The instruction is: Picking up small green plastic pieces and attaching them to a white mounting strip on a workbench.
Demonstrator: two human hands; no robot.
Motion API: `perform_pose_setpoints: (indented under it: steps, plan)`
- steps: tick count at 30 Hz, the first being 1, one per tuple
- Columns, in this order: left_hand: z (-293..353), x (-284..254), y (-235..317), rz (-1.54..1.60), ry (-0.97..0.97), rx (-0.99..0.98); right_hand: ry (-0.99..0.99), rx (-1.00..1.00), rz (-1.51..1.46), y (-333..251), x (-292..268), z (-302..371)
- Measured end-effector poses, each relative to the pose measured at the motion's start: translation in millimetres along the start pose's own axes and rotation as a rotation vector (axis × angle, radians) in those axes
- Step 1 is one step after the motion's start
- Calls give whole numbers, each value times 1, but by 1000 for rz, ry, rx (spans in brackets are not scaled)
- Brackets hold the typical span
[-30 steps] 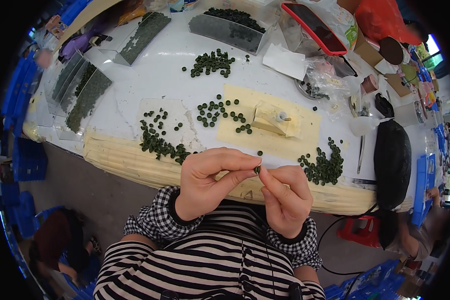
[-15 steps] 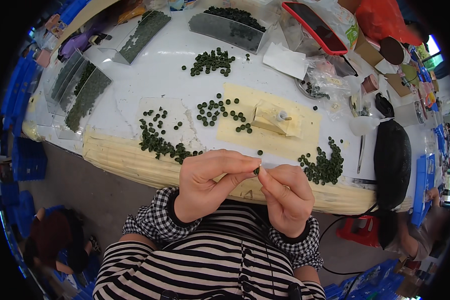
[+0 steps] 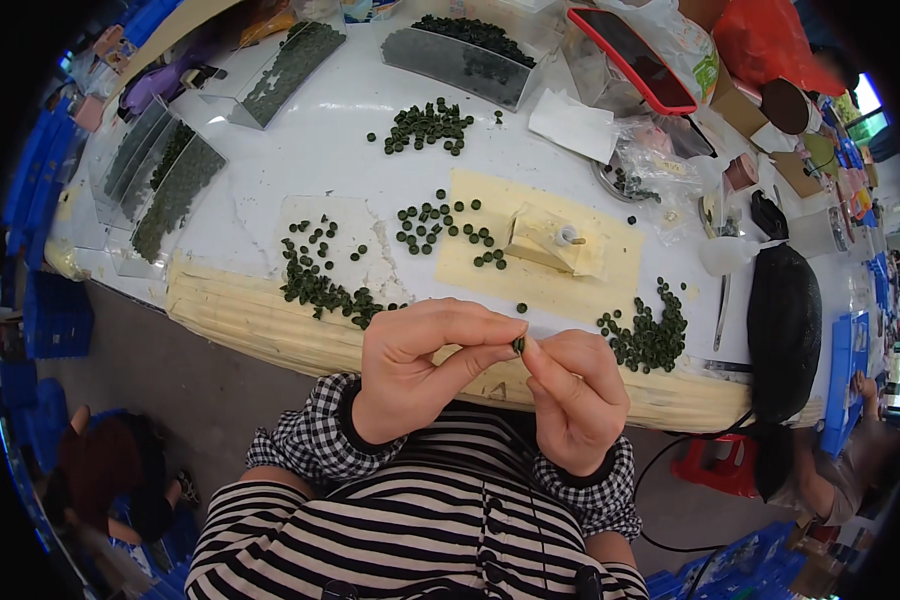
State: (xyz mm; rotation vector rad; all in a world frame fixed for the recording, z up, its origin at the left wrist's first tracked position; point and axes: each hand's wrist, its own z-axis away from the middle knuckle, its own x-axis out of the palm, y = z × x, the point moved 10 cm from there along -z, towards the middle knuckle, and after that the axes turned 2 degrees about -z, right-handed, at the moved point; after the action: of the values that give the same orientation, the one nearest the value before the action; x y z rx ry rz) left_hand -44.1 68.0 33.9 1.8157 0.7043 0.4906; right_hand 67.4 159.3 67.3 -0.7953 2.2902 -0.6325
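Both hands meet above the table's padded front edge, fingertips pinched around one small dark green round piece. My left hand grips it between thumb and forefinger; my right hand pinches it from the other side. Fingers cover most of the piece. Just beyond the fingertips a single green piece lies on the table. Left of my left hand spreads a pile of green cone-like pieces. Another green pile lies right of my right hand. Several round pieces are scattered farther off.
A yellow taped block with a small upright peg stands on a taped sheet. Clear bins of green pieces line the far side. A red-cased phone, tweezers and a black wrapped object are at right. Two people sit nearby.
Both hands keep their pinch on the small green piece, which has turned slightly between the fingertips. The view has shifted a little; the table's things lie as before.
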Motion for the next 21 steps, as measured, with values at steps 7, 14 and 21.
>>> perform_pose_setpoints:
  steps: [7,14,21]
  plan:
    - [1,0,-1,22,-1,12,5,-18,-6,1,-1,3]
    - [-1,1,10,-107,-50,82,5,-17,-9,1,0,4]
    - [-1,0,14,-163,-14,130,-5,15,-10,1,0,2]
